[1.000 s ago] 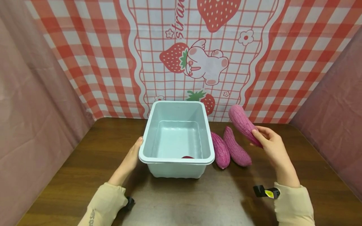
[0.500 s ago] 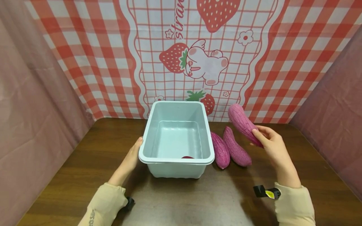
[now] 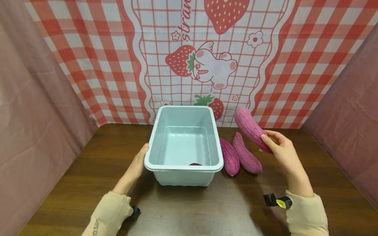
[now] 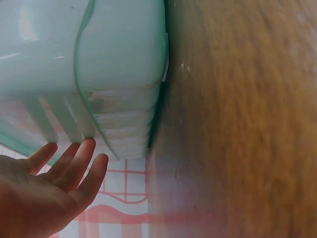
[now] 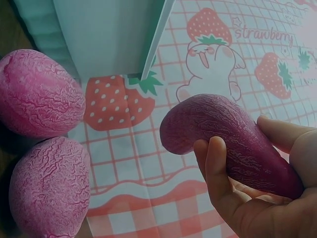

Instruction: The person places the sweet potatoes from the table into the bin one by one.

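Note:
My right hand [image 3: 283,150] grips a long, curved, wrinkled purple sweet potato [image 3: 249,126] by its lower end, tilted and held above the table. In the right wrist view, fingers and thumb close around the sweet potato [image 5: 213,124]. Two more sweet potatoes, one [image 3: 230,159] beside the bin and another [image 3: 246,155] to its right, lie on the table. A pale blue plastic bin [image 3: 184,178] stands left of them. My left hand [image 3: 138,162] is at the bin's left side; in the left wrist view its extended fingertips touch the bin wall [image 4: 119,54].
Inside the bin, a small dark red patch [image 3: 195,164] shows above the near rim; the rest of it is hidden. A brown wooden table [image 3: 73,183] bears everything. Behind it hangs a checked strawberry cloth [image 3: 112,65], with pink curtains [image 3: 35,98] at the sides.
My right hand has shifted slightly left with the sweet potato. My left hand, the bin and the two sweet potatoes on the table look unmoved.

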{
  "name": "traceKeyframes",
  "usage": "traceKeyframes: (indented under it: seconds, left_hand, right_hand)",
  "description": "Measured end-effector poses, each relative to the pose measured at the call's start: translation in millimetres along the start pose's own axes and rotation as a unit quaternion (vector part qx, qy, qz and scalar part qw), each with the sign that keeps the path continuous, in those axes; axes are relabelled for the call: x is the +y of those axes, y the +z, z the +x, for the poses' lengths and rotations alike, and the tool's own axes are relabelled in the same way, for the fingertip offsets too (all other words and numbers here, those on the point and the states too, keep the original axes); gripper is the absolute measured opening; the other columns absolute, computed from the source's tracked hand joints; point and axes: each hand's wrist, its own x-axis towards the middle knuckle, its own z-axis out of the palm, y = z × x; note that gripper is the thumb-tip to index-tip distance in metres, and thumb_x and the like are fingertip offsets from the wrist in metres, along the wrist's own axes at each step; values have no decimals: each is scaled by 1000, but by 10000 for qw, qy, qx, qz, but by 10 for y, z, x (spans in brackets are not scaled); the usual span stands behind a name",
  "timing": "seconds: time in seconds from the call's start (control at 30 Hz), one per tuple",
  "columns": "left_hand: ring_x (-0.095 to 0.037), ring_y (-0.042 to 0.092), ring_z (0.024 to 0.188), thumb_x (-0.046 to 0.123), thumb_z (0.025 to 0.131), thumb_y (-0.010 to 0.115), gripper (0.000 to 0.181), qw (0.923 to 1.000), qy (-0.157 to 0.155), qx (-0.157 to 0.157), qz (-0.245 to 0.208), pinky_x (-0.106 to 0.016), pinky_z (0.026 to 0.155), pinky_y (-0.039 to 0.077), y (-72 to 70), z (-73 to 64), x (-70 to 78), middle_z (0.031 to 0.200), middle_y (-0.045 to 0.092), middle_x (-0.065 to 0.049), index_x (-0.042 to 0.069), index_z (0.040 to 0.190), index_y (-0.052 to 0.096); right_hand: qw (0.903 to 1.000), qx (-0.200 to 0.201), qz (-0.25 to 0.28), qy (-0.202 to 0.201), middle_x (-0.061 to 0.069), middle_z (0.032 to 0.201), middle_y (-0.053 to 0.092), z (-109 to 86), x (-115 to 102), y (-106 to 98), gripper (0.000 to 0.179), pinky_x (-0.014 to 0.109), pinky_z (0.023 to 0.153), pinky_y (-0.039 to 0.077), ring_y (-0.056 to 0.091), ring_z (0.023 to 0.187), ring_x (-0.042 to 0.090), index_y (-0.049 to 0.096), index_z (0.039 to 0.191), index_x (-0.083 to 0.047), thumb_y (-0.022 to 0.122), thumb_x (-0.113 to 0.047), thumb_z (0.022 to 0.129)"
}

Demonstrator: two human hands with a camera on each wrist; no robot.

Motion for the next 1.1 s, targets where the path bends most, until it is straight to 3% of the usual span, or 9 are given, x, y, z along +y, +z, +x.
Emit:
traceKeyframes:
  seconds: [0.17,0.8,1.1]
  left_hand:
    - [-26,35,122,42,98,18,59,10000,-12,-15,-3,-42,105,20,-2,-7,2,133,42,-21,-1,134,37]
    - [-27,35,123,41,98,18,59,10000,-11,-18,22,-43,106,20,-1,-9,7,133,42,-22,-1,135,37]
    - [-26,35,122,40,98,18,59,10000,44,-27,-12,-42,105,20,-1,-8,3,132,42,-21,-2,134,37]
  right_hand:
    - [9999,-55,-121,-5,-14,83,64,-4,-18,11,16,19,62,51,63,67,4,55,105,-17,56,-22,90]
    - [9989,-424,207,-50,-11,87,65,-31,-52,105,16,21,63,52,63,70,5,56,106,-16,54,-20,91]
    - [9988,-473,112,-66,-10,85,65,-40,-75,159,20,21,64,51,63,71,5,55,109,-10,53,-19,91]
